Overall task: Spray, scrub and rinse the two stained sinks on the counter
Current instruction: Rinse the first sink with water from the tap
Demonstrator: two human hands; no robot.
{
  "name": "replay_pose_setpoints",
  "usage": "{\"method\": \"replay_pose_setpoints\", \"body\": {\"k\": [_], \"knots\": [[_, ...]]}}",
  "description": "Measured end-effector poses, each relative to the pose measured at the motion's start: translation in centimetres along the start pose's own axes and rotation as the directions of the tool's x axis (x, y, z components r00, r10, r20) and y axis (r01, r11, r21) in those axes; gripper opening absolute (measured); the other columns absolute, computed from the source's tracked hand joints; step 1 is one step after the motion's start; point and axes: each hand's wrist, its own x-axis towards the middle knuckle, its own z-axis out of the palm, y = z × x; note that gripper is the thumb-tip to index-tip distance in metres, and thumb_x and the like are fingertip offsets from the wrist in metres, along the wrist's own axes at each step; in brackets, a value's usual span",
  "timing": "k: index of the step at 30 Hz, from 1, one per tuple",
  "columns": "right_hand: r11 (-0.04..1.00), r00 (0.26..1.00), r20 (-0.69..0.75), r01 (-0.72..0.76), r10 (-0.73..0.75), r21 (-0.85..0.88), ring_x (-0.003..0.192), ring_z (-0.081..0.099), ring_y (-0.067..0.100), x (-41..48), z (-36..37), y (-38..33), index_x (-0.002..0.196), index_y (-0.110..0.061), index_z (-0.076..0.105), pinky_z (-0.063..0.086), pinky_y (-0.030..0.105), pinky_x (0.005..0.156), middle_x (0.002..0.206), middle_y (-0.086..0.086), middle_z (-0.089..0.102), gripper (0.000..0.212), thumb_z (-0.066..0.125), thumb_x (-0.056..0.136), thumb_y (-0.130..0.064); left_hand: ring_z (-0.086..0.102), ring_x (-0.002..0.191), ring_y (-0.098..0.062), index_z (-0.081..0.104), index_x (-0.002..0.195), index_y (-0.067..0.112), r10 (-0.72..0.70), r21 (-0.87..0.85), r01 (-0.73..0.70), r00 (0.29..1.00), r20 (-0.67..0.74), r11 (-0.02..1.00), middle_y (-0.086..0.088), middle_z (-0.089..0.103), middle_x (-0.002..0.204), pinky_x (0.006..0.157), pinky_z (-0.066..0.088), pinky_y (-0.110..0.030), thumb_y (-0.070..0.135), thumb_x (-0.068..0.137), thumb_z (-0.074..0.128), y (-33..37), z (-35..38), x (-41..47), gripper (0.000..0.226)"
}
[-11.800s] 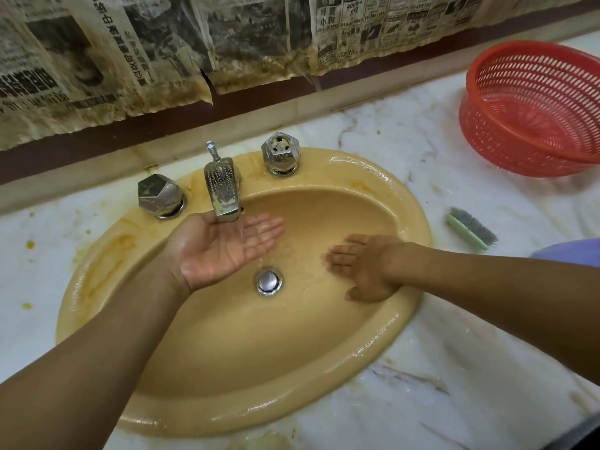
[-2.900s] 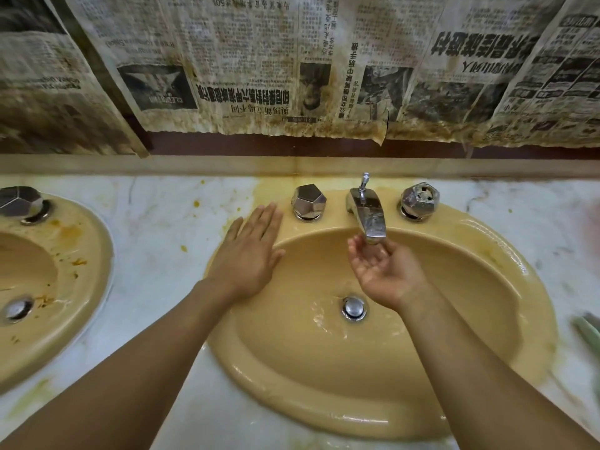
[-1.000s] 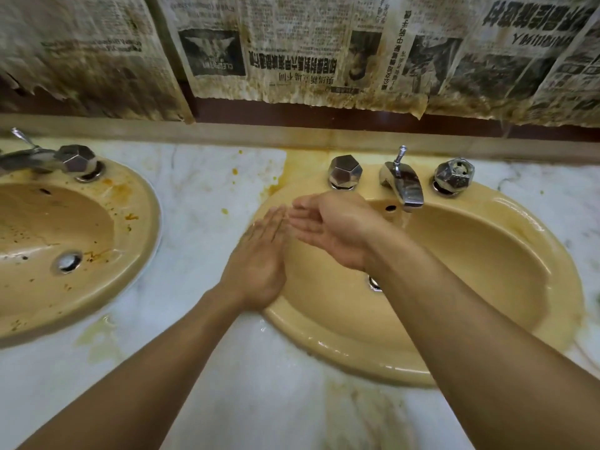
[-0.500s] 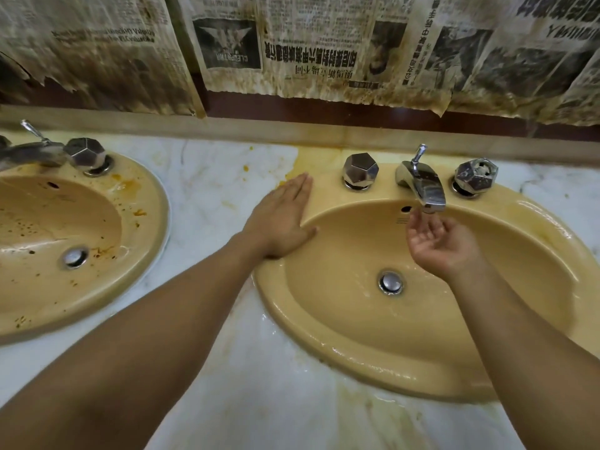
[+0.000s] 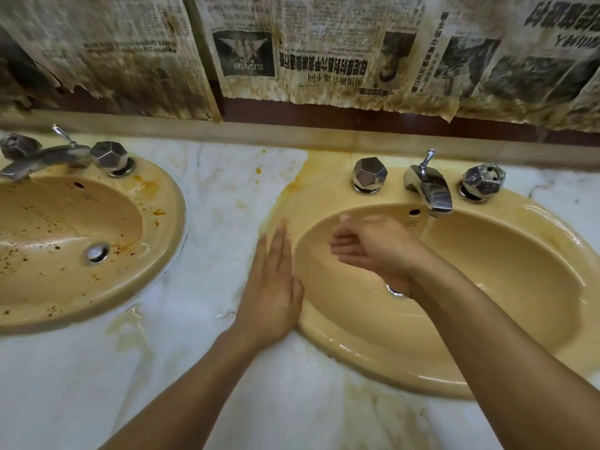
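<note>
- On a white marble counter [image 5: 214,203], two yellow sinks sit side by side below stained newspaper [image 5: 324,60] stuck to the wall.
- Right sink [image 5: 389,362] looks wet and mostly clean. Left sink [image 5: 159,254] is speckled with brown and orange stains and is probably not scrubbed yet.
- Left hand [image 5: 272,287] lies flat with straight fingers on the counter, against the right sink's left rim, holding nothing.
- Right hand [image 5: 367,251] hovers over the right basin, left of the tap [image 5: 428,190]. It is loosely cupped, blurred and grasping nothing.
- Risk: water flung from the cupped hand could carry yellow residue over the rim onto the counter. The flat hand could slide on wet marble.
</note>
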Motion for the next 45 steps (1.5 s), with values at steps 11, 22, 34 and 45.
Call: {"method": "replay_pose_setpoints", "body": {"k": [11, 22, 34, 45], "knots": [[0.335, 0.949, -0.191, 0.101, 0.249, 0.937, 0.072, 0.077, 0.022, 5.6, -11.6, 4.0, 0.086, -0.008, 0.066, 0.06, 0.031, 0.057, 0.089, 0.01, 0.077, 0.024, 0.052, 0.103, -0.018, -0.01, 0.159, -0.02, -0.003, 0.165, 0.032, -0.041, 0.116, 0.028, 0.992, 0.115, 0.993, 0.02, -0.012, 0.17, 0.129, 0.0, -0.04, 0.051, 0.093, 0.035, -1.4, -1.6, 5.7, 0.084], [0.732, 0.987, 0.155, -0.143, 0.052, 0.666, 0.129, 0.055, 0.039, 6.4, -1.5, -1.3, 0.128, 0.01, 0.052, 0.044, 0.046, 0.112, 0.137, 0.03, 0.056, 0.048, 0.035, 0.111, -0.031, -0.004, 0.159, -0.016, -0.005, 0.165, 0.025, 0.074, 0.255, -0.136, 0.969, 0.236, 0.957, 0.006, -0.007, 0.173, 0.128, 0.004, -0.049, 0.059, 0.086, 0.041, -1.2, -2.6, 14.3, 0.098], [0.29, 0.967, -0.108, 0.038, 0.23, 0.956, 0.106, 0.072, 0.039, 6.7, -10.0, 3.3, 0.114, 0.01, 0.063, 0.06, 0.044, 0.084, 0.104, 0.029, 0.073, 0.037, 0.036, 0.109, -0.015, -0.014, 0.157, -0.01, 0.001, 0.166, 0.015, 0.05, 0.26, -0.072, 0.995, 0.088, 0.963, 0.002, -0.011, 0.172, 0.128, -0.006, -0.042, 0.029, 0.086, 0.032, 0.1, -0.9, 5.3, 0.087], [0.244, 0.978, -0.06, 0.01, 0.2, 0.97, 0.109, 0.067, 0.042, 6.3, -9.7, 4.0, 0.127, 0.006, 0.057, 0.056, 0.049, 0.09, 0.115, 0.029, 0.07, 0.04, 0.038, 0.11, -0.025, -0.017, 0.155, -0.002, 0.0, 0.166, 0.023, 0.075, 0.186, -0.09, 0.993, 0.087, 0.978, 0.012, -0.013, 0.171, 0.129, 0.0, -0.038, 0.032, 0.089, 0.033, -0.9, -1.1, 6.7, 0.084]]}}
